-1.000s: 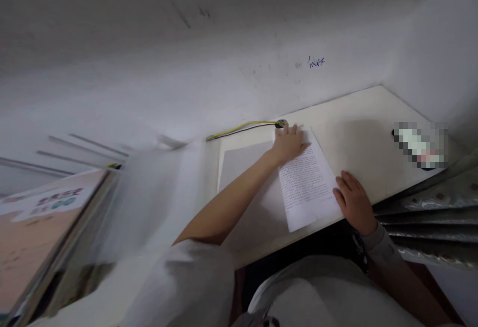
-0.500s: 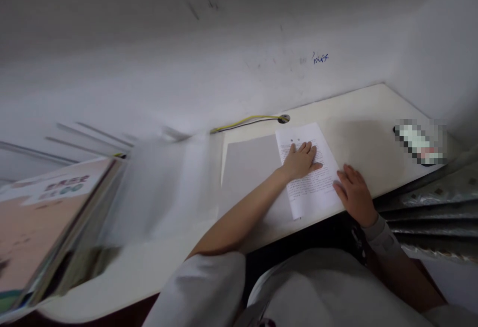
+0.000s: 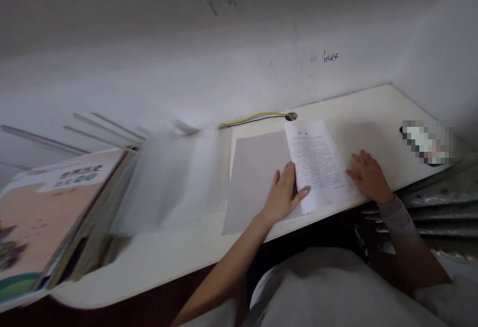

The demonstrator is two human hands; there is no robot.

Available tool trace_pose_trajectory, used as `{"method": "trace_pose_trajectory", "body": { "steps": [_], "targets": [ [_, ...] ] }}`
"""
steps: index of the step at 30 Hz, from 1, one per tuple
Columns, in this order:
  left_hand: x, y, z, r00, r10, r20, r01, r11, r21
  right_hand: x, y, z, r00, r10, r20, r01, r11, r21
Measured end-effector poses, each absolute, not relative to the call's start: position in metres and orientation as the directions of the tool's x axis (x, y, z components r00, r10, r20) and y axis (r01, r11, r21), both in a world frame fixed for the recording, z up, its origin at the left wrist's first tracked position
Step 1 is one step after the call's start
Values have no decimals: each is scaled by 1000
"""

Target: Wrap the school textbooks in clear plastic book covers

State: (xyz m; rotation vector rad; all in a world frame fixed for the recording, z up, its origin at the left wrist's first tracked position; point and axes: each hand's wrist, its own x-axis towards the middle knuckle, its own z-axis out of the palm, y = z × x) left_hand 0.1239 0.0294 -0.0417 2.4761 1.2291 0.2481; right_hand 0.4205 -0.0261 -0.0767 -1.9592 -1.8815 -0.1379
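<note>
The printed page (image 3: 311,148) lies on the white desk (image 3: 157,262) between the two hands, its lower part nearest the person. At the page's lower left edge is the left hand (image 3: 282,197), fingers straight and close together, thumb spread out over the page; whether it pinches the paper I cannot tell. To the right of the page, the right hand (image 3: 369,175) is open, palm down, fingers slightly parted, gripping nothing, its thumb close to the page's right edge. A grey sheet (image 3: 254,167) lies directly left of the page, reaching under the left hand. Just above the page's top edge, a yellow cable (image 3: 257,114) runs into a round hole (image 3: 291,116). Far left of the page is a pink-covered book (image 3: 63,212).
</note>
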Motion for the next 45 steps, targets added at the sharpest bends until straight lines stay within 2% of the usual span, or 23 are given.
{"method": "trace_pose_trajectory", "body": {
  "steps": [6, 13, 19, 24, 32, 36, 45],
  "targets": [
    [135, 28, -45, 616, 787, -27, 751, -577, 321, 432, -26, -77, 90, 938, 333, 942, 28, -334],
    [153, 29, -37, 612, 783, -112, 771, -559, 306, 428, -28, -73, 46, 947, 318, 964, 42, -264],
    [149, 29, -37, 661, 749, -44, 700, -594, 396, 432, -29, -70, 70, 942, 328, 947, 40, -317],
    [133, 14, -35, 797, 603, -38, 548, -695, 465, 429, -29, -67, 44, 952, 304, 958, 46, -284],
    [134, 17, -40, 806, 592, 22, 534, -742, 406, 436, -28, -67, -8, 957, 289, 961, 87, -264],
    [139, 18, -39, 837, 546, 37, 504, -795, 338, 438, -28, -65, -33, 959, 281, 948, 119, -296],
    [146, 19, -37, 883, 468, 46, 430, -844, 321, 437, -29, -65, -85, 959, 270, 935, 170, -311]
  ]
}}
